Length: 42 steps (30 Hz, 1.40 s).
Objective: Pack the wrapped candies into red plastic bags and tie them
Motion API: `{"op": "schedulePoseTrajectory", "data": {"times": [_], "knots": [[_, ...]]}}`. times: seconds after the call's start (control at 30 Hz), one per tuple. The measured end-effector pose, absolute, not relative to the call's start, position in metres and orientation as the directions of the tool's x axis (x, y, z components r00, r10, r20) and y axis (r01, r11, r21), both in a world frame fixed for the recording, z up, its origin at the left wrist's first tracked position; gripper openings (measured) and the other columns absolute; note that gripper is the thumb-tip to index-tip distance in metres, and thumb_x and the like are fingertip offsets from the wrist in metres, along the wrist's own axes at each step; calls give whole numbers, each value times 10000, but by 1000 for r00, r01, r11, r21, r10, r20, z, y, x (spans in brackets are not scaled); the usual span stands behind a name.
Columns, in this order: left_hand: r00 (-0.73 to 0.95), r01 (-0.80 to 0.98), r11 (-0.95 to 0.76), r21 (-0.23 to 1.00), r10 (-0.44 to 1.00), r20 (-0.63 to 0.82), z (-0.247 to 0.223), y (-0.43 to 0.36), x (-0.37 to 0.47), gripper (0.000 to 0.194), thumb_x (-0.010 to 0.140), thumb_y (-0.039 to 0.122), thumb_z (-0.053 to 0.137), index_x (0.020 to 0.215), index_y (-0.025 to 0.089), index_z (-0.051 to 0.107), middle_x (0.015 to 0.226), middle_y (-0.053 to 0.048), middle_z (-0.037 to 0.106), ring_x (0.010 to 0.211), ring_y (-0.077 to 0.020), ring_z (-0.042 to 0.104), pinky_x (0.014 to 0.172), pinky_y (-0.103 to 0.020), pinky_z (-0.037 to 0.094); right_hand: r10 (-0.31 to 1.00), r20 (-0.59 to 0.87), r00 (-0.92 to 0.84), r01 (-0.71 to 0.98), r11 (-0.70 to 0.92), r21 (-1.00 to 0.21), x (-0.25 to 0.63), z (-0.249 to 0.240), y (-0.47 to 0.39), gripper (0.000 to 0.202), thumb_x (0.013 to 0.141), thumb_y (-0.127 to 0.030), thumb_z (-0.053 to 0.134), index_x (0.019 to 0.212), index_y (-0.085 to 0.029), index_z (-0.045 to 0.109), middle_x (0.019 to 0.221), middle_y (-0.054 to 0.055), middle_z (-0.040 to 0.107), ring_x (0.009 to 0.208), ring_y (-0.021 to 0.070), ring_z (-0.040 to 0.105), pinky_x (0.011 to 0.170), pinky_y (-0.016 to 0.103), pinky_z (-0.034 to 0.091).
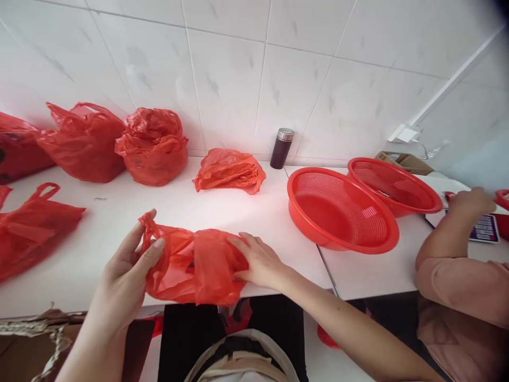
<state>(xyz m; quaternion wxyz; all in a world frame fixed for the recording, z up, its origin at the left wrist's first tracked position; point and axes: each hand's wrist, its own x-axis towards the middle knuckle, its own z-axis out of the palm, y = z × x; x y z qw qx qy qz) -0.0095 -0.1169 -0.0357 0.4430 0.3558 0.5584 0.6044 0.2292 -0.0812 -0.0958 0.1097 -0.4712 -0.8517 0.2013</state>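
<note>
Near the front edge of the white table, a red plastic bag is held between my two hands. My left hand pinches the gathered handle end of the bag between thumb and fingers. On the bag's right side, my right hand has its fingers curled around the thin plastic. Something small and dark shows faintly through the bag, too unclear to name. Behind it lies a flattened stack of red plastic bags.
Filled red bags line the wall at left. Two red colanders stand at right, with a dark thermos behind. A co-worker's arm reaches over a scale. An open cardboard box is below left.
</note>
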Motion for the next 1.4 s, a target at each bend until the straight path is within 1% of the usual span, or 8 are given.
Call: {"op": "schedulePoseTrajectory", "data": {"times": [0.17, 0.53, 0.73, 0.9, 1.0, 1.07, 1.2, 1.4], "knots": [[-352, -105, 18, 994, 934, -54, -46, -118, -14, 773, 711, 419, 778, 1420, 310, 490, 625, 58, 475, 538, -70, 400, 473, -151, 377, 806, 117, -580, 720, 575, -389, 212, -117, -59, 319, 877, -228, 596, 1190, -247, 648, 1241, 58, 600, 1033, 211, 539, 911, 326, 454], [-343, -1, 24, 1000, 939, -23, -56, -112, -11, 775, 721, 471, 744, 1430, 302, 480, 704, 48, 523, 650, -101, 499, 639, -186, 483, 934, 181, -309, 747, 356, -562, 255, -92, -19, 309, 886, -101, 410, 1034, -166, 673, 1085, 98, 675, 965, 199, 604, 820, 315, 469], [-265, 7, 29, 1000, 964, -26, -53, -114, 0, 757, 764, 431, 719, 1457, 307, 440, 771, 25, 576, 711, -117, 540, 669, -194, 487, 915, 395, -78, 484, 382, -788, 274, -49, -25, 286, 963, -272, 395, 1179, -202, 569, 1107, 72, 674, 979, 159, 633, 837, 302, 493], [-136, 39, 58, 998, 989, -52, -42, -121, 15, 731, 814, 426, 675, 1480, 313, 395, 770, 26, 531, 689, -113, 512, 647, -203, 459, 754, 613, -237, 686, 577, -443, 246, -38, -55, 411, 880, -422, 608, 1238, -225, 563, 1345, 134, 526, 1270, 264, 471, 1045, 435, 401], [-117, 70, 56, 996, 992, -48, -40, -124, 16, 695, 836, 431, 652, 1475, 338, 396, 735, 43, 480, 655, -99, 471, 625, -191, 429, 789, 501, -356, 832, 511, -214, 246, -48, -53, 518, 806, -359, 708, 1284, -212, 572, 1489, 170, 364, 1357, 373, 352, 1065, 524, 356], [-122, 108, 50, 993, 992, -36, -43, -123, 15, 693, 844, 436, 636, 1482, 331, 385, 731, 44, 490, 653, -101, 476, 628, -198, 431, 866, 377, -329, 893, 415, -175, 257, -55, -46, 482, 851, -220, 621, 1327, -199, 545, 1417, 185, 445, 1242, 357, 487, 963, 495, 444], [-137, 346, 5, 938, 990, 45, -63, -110, 25, 683, 865, 443, 582, 1496, 295, 365, 726, 43, 570, 617, -112, 509, 647, -230, 457, 938, 230, -259, 889, 324, -324, 274, -61, -39, 468, 889, -107, 453, 1343, -203, 511, 1157, 107, 644, 939, 220, 646, 783, 337, 507], [108, 787, -149, 599, 989, 104, -110, -80, 61, 542, 934, 299, 415, 1472, 231, 419, 1180, -79, 708, 948, -232, 686, 788, -322, 517, 930, 196, -312, 853, 365, -373, 260, -76, -47, 360, 888, -135, 501, 1209, -243, 622, 1104, 53, 682, 999, 202, 615, 844, 313, 470]]}}
